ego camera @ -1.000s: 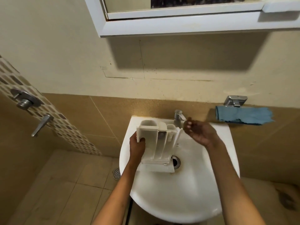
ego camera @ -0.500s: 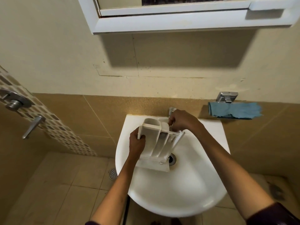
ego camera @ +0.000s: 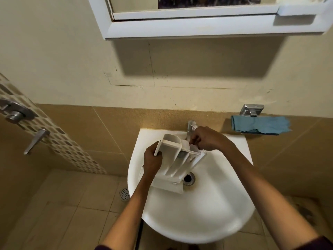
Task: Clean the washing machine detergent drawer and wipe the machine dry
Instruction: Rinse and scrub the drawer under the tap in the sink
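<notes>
While the white detergent drawer (ego camera: pixel 177 159) sits tilted inside the white sink (ego camera: pixel 198 213), two bare hands work on it. The drawer leans with its open cups facing up and toward the wall, and its flat front panel rests low in the bowl, just beside the drain hole (ego camera: pixel 188 178).

The left hand (ego camera: pixel 152 160) is on the left side of the drawer. Its grip is closed around the drawer's left edge, with the fingers wrapped on the side wall and the thumb near the top corner. This hand holds the drawer up off the bowl.

The right hand (ego camera: pixel 207 139) is at the top right corner of the drawer, right under the tap (ego camera: pixel 191 128). Its fingers are curled in and bunched close together over the small cups at that end. The fingertips touch the drawer there, but I cannot tell if they are pinching a small part or just pressing on it. I cannot tell if water is running either.

The tap stands at the back of the sink, against the brown tiled wall. To the right of the sink, a blue cloth (ego camera: pixel 261 124) hangs below a shiny metal holder (ego camera: pixel 252 110) on the wall. Above the sink is a white cabinet (ego camera: pixel 207 24). To the left of the sink there is a metal lever (ego camera: pixel 37 140) on a strip of small tiles, and a round floor drain (ego camera: pixel 124 193) sits on the floor near the sink's left side.
</notes>
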Tool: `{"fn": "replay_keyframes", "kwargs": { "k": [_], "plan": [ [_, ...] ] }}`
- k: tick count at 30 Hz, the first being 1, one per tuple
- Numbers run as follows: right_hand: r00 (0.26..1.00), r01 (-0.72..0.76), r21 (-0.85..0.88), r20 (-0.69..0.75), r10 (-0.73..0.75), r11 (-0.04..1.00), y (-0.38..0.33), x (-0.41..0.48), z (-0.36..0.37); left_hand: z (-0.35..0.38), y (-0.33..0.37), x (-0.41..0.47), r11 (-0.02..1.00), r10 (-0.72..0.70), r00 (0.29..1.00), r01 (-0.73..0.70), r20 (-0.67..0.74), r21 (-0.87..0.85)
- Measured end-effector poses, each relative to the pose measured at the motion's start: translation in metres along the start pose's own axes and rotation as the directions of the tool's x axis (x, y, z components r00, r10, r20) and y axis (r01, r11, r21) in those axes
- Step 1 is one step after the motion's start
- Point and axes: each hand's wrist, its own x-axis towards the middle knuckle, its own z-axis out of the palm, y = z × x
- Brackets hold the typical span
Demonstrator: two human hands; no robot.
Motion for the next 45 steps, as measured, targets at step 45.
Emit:
{"fn": "replay_keyframes", "kwargs": {
  "k": [45],
  "plan": [
    [0.792,-0.475,0.873,0.478,0.379,-0.111,0.101,0.003,0.122,-0.034,-0.016,0.027,0.887,-0.399,0.910,0.353,0.109,0.297]
  ]
}}
